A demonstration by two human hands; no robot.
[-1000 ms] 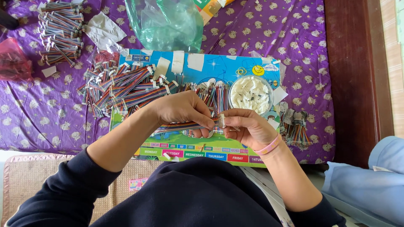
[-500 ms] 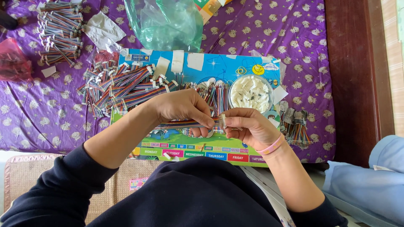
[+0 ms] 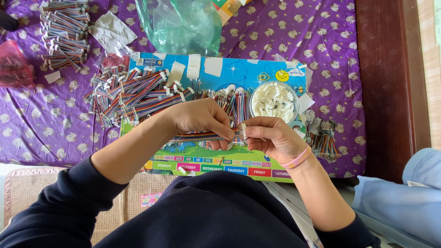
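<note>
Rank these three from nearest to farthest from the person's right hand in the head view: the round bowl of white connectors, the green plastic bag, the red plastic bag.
Measured from the right hand:
1. Round bowl of white connectors, just above the hand on the colourful board.
2. Green plastic bag, top centre on the purple cloth.
3. Red plastic bag, far left edge.

Ribbon cable (image 3: 197, 136) end inside right hand's (image 3: 271, 138) grip
</note>
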